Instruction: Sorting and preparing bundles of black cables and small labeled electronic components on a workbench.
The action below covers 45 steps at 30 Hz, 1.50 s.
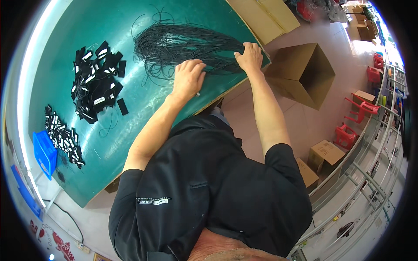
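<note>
A long, loose bundle of thin black cords (pixel 183 41) lies across the green tabletop (pixel 143 130), looping and fraying out at its left end. My right hand (pixel 251 57) is at the narrow right end of the bundle, by the table's edge, its thumb apart from the fingers and the cords between them. Over the bundle's near side, my left hand (pixel 188 78) has its fingers curled down onto the cords; the fingertips are partly hidden. To its left lies a heap of flat black pieces with white labels (pixel 98 82), some with thin cords.
A pile of small black-and-white pieces (pixel 63 135) lies farther left, beside a blue plastic bin (pixel 45 152). Right of the table stands an open cardboard box (pixel 300 71), with another carton (pixel 265 17) at the far edge. Red stools (pixel 361 108) and metal racks (pixel 370 182) line the right.
</note>
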Tool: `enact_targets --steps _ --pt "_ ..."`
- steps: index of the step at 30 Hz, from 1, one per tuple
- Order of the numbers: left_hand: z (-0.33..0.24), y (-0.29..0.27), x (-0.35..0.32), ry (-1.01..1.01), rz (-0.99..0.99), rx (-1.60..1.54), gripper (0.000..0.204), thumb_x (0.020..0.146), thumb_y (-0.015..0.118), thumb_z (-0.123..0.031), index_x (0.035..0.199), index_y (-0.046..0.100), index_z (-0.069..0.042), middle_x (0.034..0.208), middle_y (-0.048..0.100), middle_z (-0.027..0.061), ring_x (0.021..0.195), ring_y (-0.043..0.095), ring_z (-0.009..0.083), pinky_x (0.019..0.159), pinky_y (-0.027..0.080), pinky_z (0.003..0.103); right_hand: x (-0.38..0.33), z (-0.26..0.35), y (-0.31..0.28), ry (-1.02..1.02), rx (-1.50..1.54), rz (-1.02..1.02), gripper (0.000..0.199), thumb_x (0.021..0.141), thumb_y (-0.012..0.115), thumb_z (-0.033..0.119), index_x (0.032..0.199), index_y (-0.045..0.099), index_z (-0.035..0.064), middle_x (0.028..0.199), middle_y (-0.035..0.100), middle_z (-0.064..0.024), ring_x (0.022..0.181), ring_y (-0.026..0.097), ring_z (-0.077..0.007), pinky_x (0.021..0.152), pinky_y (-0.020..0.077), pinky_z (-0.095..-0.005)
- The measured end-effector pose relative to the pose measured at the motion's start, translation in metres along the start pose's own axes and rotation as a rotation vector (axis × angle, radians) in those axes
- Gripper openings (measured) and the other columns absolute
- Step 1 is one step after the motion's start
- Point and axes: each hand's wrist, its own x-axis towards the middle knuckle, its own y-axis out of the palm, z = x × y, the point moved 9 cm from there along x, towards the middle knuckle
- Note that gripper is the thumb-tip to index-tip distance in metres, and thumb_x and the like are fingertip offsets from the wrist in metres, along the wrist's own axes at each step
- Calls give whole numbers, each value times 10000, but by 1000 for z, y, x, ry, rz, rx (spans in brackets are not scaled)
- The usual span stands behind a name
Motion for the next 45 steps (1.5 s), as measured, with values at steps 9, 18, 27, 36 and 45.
enact_targets --steps 9,18,27,36,45 --pt "-29 89 47 117 229 -114 309 850 709 -148 1141 651 -64 1213 641 88 1146 588 295 955 445 431 14 -3 25 -186 52 102 288 842 736 203 1053 630 40 1051 661 -165 1061 616 -360 926 512 -445" --pt "-20 124 54 -16 357 -202 341 874 696 -181 1189 635 -64 1204 657 97 1169 577 299 969 438 444 8 2 13 -247 58 75 188 862 690 161 966 603 30 1053 661 -169 1038 626 -353 872 534 -448" --pt "-15 132 56 -94 435 -233 338 873 700 -176 1190 634 -76 1168 676 101 1137 586 304 957 444 454 11 4 21 -274 -74 115 184 862 665 150 982 604 24 1004 665 -168 1008 641 -350 863 537 -461" --pt "-15 131 51 -104 409 -244 342 868 708 -186 1186 642 -80 1161 675 101 1136 590 305 959 438 449 3 11 17 -309 -89 136 145 853 629 115 962 620 20 1011 672 -170 996 653 -356 848 544 -470" --pt "-16 134 48 -137 418 -243 368 864 731 -206 1198 630 -88 1143 676 100 1119 598 306 929 435 448 3 -7 20 -195 80 113 194 867 675 165 981 641 12 1044 681 -196 1004 657 -378 847 536 -482"
